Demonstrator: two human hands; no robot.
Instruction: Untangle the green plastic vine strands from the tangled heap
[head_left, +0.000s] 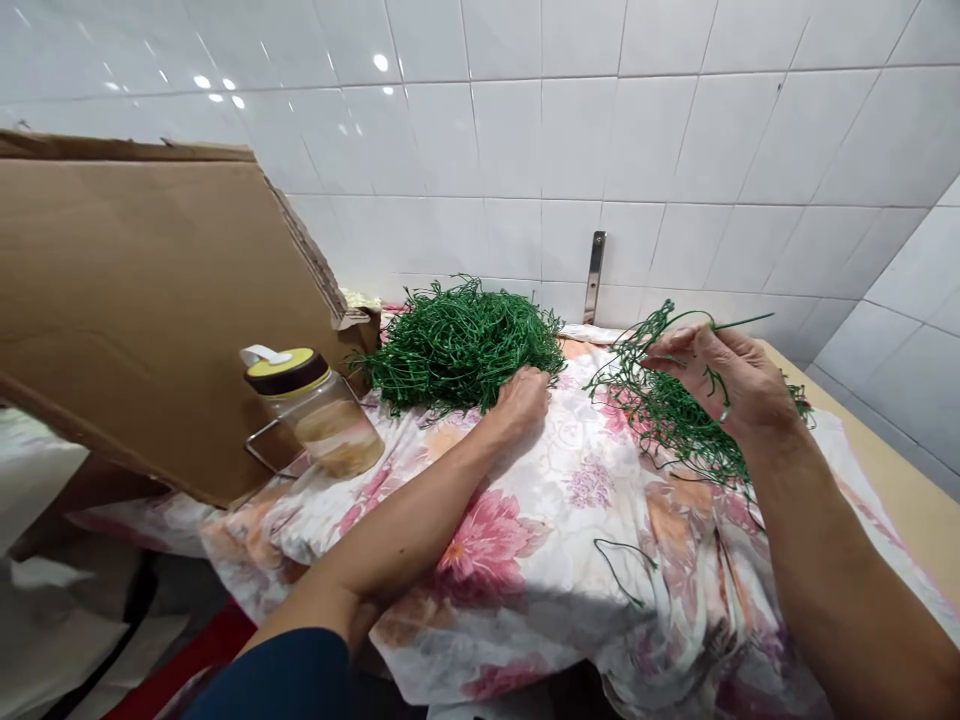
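A big tangled heap of thin green cords [465, 345] lies on the flowered cloth by the wall. At its front right edge is my left hand [523, 400], fingers curled closed against the strands; what is between the fingertips is hidden. My right hand [739, 375] is raised above a second, looser green pile [686, 430]. It pinches several green cords [660, 325], whose ends dangle left of the fingers, while a thin, straight dark green piece [750, 320] sticks out to the right. One loose cord [630, 570] rests near the cloth's front.
The flowered cloth [570, 530] covers the table. To the left, a jar with a yellow and brown lid [330, 420] leans beside a large cardboard box [150, 300]. Behind are white wall tiles [510, 140] and a metal strip [595, 278].
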